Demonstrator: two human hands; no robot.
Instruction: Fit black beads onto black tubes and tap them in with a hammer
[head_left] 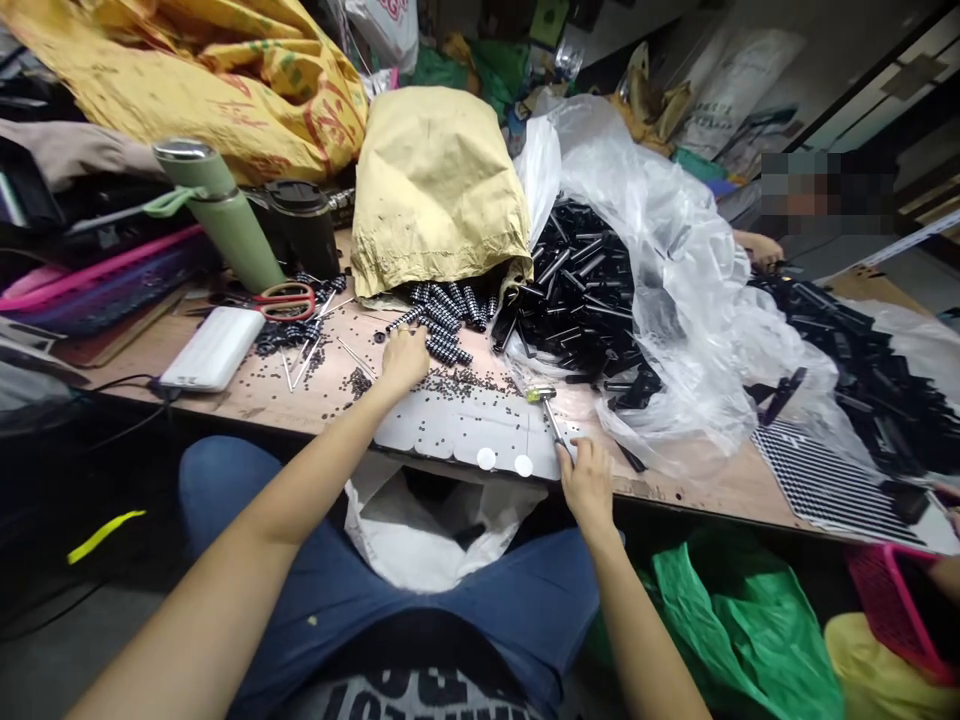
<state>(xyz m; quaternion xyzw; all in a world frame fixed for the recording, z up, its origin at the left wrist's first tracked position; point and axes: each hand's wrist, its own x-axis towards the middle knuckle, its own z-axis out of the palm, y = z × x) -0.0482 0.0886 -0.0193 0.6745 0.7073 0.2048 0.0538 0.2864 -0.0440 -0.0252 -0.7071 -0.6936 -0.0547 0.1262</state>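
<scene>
My left hand (406,360) is curled at the near left edge of a pile of black ridged pieces with pale bands (442,312). Its fingertips are partly hidden, so whatever they grip cannot be made out. In my right hand (589,478), near the table's front edge, is the handle of a small hammer (553,420) with a yellow-green end on its head. The head rests over a grey sheet (420,425) strewn with tiny dark bits. Two white discs (505,461) lie at the sheet's front edge.
A yellow sack (442,185) stands behind the ridged pieces. Right of it, a clear plastic bag (675,270) spills black tubes (574,285). To the left are scissors (285,301), a white power bank (214,348) and a green flask (232,225). Another person sits at the far right.
</scene>
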